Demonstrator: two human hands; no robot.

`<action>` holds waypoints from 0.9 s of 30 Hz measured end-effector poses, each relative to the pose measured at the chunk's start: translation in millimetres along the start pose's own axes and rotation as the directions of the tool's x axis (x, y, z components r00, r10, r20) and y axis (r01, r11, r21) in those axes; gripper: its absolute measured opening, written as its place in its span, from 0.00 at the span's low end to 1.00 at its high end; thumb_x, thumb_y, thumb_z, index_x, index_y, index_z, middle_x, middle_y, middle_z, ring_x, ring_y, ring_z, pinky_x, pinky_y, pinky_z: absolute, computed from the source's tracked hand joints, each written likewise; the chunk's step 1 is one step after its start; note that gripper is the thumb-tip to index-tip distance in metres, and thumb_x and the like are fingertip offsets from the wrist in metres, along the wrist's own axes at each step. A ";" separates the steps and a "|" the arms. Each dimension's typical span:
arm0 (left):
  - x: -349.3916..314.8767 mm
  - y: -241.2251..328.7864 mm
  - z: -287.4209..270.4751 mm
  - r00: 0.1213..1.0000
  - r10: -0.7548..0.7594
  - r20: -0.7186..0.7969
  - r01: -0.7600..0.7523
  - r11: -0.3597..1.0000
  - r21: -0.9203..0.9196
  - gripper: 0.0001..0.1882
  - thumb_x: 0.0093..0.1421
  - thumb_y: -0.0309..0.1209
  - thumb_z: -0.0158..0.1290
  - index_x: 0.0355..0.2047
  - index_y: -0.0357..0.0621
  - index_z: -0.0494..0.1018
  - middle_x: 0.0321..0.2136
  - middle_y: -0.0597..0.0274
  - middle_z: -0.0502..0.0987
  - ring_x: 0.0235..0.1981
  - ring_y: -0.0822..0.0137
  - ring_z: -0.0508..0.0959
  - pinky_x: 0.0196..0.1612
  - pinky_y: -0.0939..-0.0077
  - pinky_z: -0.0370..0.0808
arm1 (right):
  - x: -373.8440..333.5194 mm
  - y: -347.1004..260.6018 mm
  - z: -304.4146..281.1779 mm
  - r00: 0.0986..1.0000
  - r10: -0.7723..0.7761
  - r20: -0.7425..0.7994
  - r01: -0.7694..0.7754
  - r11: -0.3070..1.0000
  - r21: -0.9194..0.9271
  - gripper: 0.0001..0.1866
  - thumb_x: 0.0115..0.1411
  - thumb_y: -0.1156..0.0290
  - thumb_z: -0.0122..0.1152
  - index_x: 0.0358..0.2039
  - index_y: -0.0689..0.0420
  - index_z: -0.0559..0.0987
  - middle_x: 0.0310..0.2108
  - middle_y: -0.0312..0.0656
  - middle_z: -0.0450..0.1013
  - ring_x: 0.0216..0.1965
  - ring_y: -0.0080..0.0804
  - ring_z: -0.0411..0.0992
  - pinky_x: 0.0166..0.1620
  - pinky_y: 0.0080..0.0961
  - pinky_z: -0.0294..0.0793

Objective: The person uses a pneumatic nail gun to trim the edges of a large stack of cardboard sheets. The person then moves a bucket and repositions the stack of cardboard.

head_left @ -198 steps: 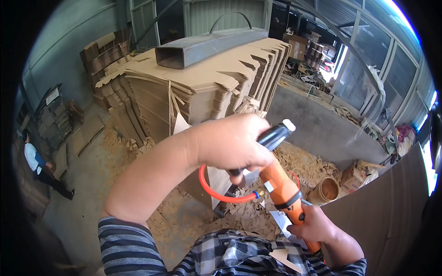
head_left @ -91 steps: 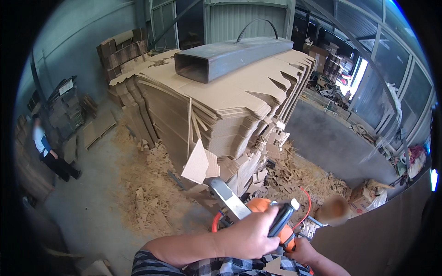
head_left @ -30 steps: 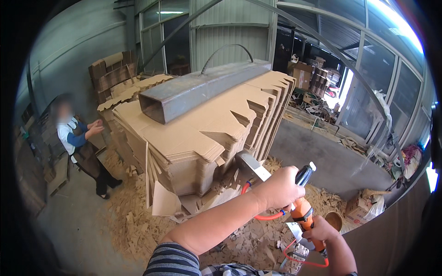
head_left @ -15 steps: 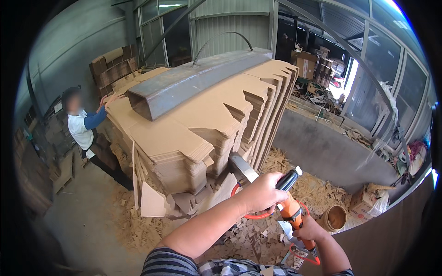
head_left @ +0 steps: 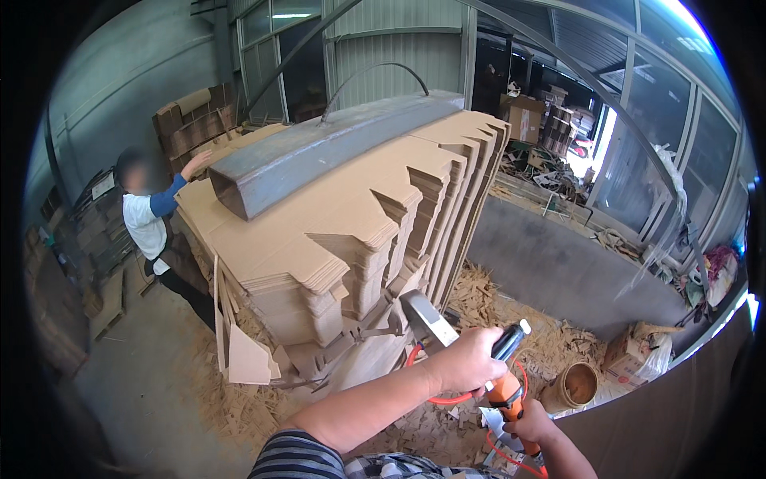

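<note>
My left hand (head_left: 471, 361) is wrapped round the black side handle (head_left: 508, 342) of an orange air tool (head_left: 505, 391). My right hand (head_left: 534, 421) grips the tool's body lower down, nearer to me. The tool's silver metal head (head_left: 431, 318) points at the near right edge of a tall stack of die-cut brown cardboard sheets (head_left: 311, 227). Whether the head touches the cardboard is hard to see. Torn cardboard waste (head_left: 375, 329) hangs beside the head at the stack's notched edge. A red hose (head_left: 412, 356) loops by the tool.
A heavy grey steel beam (head_left: 335, 152) with a curved handle lies on the stack. At far left stands a co-worker (head_left: 145, 227). Cardboard scraps (head_left: 519, 315) cover the floor near a bucket (head_left: 576, 385) and a carton (head_left: 630, 351). A low wall (head_left: 558, 259) runs along the right.
The view has shifted a little. Cardboard waste by the tool's head has come down from the stack's edge. The co-worker's hand has lifted off the stack. Both my hands keep their grip.
</note>
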State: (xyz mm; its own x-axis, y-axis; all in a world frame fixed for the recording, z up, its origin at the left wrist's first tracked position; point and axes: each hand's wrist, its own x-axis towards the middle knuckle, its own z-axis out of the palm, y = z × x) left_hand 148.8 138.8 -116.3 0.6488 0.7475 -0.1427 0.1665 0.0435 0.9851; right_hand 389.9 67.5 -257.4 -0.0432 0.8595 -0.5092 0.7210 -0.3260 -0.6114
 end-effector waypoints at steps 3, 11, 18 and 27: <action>15.0 17.1 2.2 0.995 0.098 0.026 -0.100 0.993 0.055 0.10 0.49 0.24 0.48 0.33 0.33 0.65 0.17 0.62 0.69 0.10 0.74 0.69 0.14 0.78 0.66 | 1.3 2.5 -14.2 0.995 -0.002 -0.100 0.010 0.997 0.079 0.17 0.37 0.71 0.65 0.30 0.64 0.76 0.22 0.45 0.75 0.23 0.32 0.75 0.30 0.26 0.74; 42.5 31.3 -45.6 0.991 0.039 -0.130 -0.060 0.985 -0.162 0.05 0.50 0.24 0.49 0.27 0.36 0.65 0.16 0.63 0.68 0.08 0.77 0.66 0.08 0.83 0.59 | 32.3 -59.3 -84.4 0.997 0.043 0.061 -0.035 0.990 -0.134 0.13 0.40 0.74 0.61 0.28 0.66 0.74 0.18 0.41 0.72 0.19 0.28 0.72 0.25 0.24 0.71; 49.7 18.2 -44.9 0.993 0.029 -0.115 -0.051 0.979 -0.196 0.05 0.49 0.24 0.48 0.23 0.37 0.64 0.11 0.62 0.67 0.06 0.73 0.66 0.05 0.78 0.58 | 25.2 -64.3 -68.6 0.996 0.066 0.053 -0.065 0.998 -0.008 0.09 0.40 0.78 0.60 0.25 0.65 0.74 0.17 0.40 0.71 0.18 0.27 0.71 0.23 0.23 0.71; 42.5 25.5 -26.3 0.986 0.163 -0.041 -0.163 0.987 0.003 0.05 0.49 0.23 0.48 0.27 0.34 0.65 0.15 0.64 0.69 0.10 0.77 0.68 0.13 0.81 0.65 | 20.7 -29.7 -44.9 0.995 0.005 -0.104 0.004 0.996 0.089 0.11 0.40 0.79 0.61 0.27 0.65 0.74 0.20 0.40 0.72 0.19 0.26 0.71 0.23 0.23 0.71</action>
State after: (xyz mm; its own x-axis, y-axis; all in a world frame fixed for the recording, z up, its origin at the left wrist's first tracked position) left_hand 161.1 189.1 -94.7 0.6364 0.7710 0.0234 0.0608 -0.0804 0.9949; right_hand 398.6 112.7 -222.5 0.0330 0.8943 -0.4462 0.6562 -0.3561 -0.6653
